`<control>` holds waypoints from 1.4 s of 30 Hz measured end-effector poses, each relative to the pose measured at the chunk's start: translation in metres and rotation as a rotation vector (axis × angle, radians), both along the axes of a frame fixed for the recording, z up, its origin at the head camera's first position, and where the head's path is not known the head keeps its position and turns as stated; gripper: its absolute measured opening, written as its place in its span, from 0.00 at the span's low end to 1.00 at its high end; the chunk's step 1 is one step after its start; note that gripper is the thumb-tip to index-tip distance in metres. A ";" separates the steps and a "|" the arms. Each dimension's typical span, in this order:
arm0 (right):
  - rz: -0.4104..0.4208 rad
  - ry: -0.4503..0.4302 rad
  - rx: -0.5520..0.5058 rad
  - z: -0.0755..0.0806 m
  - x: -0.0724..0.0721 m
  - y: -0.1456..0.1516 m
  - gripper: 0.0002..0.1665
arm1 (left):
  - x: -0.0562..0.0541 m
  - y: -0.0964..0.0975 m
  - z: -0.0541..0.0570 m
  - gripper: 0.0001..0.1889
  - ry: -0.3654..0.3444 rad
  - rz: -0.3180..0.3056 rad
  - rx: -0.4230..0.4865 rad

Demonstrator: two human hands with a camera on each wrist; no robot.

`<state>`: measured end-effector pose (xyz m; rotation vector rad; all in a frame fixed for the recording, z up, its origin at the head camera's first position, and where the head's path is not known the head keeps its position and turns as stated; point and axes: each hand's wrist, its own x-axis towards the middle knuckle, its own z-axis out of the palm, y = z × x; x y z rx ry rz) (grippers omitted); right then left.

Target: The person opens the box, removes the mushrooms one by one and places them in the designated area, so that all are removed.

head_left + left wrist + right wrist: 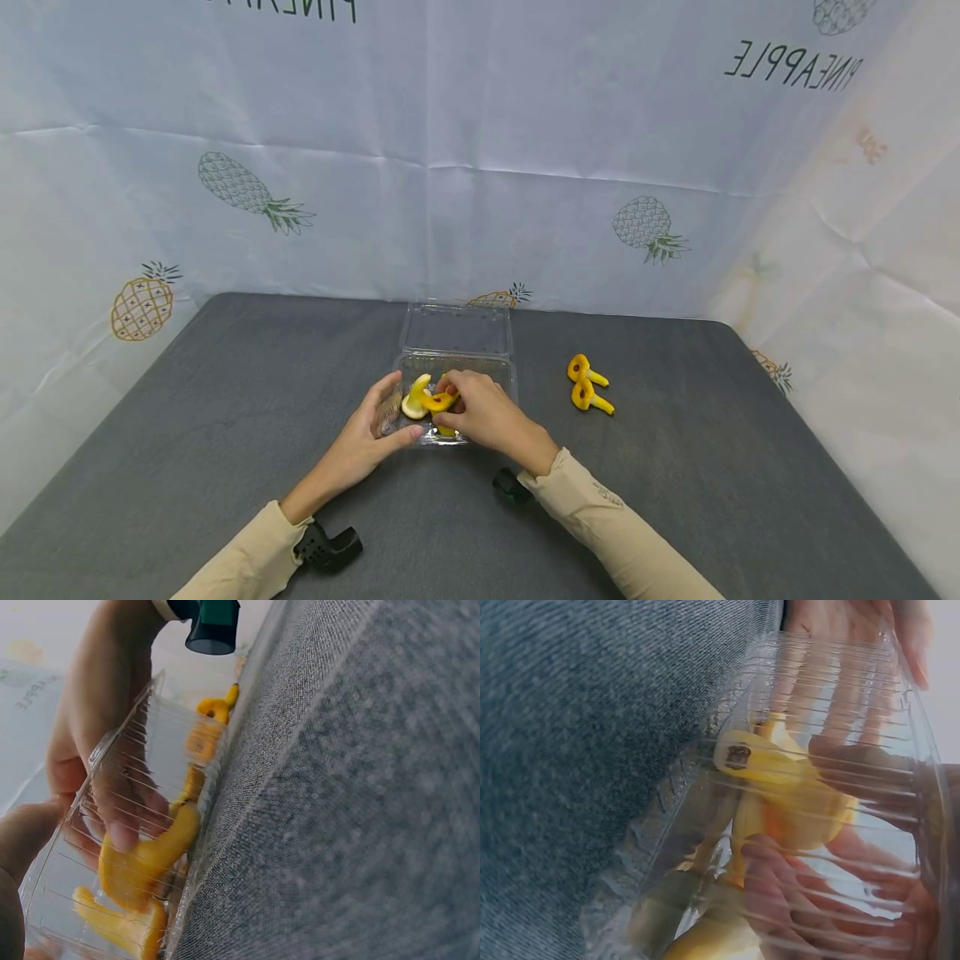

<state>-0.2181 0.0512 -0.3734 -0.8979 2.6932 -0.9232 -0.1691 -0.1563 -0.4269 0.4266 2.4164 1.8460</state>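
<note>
A clear plastic clamshell box (459,365) stands with its lid tipped back, and yellow mushrooms lie inside. My left hand (358,442) grips its left front corner, fingers along the side wall and thumb on the front rim. Reaching into the box from the right, my right hand (491,417) pinches a yellow mushroom (802,806) with a dark-tipped stem. Beside that one, a paler mushroom (416,400) sits at the left of the box. The ridged wall partly blurs the fingers and mushrooms in both wrist views.
Two more yellow mushrooms (592,397) lie close together on the grey table (675,467), right of the box. The hinged lid (457,327) reaches back towards the table's far edge. A white pineapple-print cloth (480,225) hangs behind.
</note>
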 end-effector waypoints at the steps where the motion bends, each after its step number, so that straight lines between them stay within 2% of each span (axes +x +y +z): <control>1: -0.003 0.006 0.008 0.000 0.000 0.000 0.19 | 0.000 0.000 0.000 0.47 -0.001 0.001 0.000; 6: -0.015 0.034 0.036 -0.002 -0.001 -0.002 0.19 | 0.000 0.000 0.001 0.47 -0.007 0.002 0.001; 17: -0.030 0.018 0.051 -0.004 -0.002 -0.005 0.21 | 0.000 0.000 0.001 0.46 -0.012 0.001 0.001; 26: -0.007 0.042 0.083 -0.006 -0.003 -0.007 0.19 | 0.000 0.000 0.002 0.46 -0.006 0.002 -0.001; 30: -0.006 0.040 0.110 -0.006 -0.003 -0.008 0.21 | 0.001 0.000 0.002 0.46 -0.003 -0.002 -0.008; 35: -0.010 0.027 0.087 -0.005 -0.002 -0.007 0.26 | 0.001 0.000 0.001 0.45 0.007 -0.001 -0.009; 42: 0.019 -0.031 0.033 -0.002 -0.003 -0.002 0.26 | 0.001 0.000 0.000 0.46 0.004 0.004 -0.006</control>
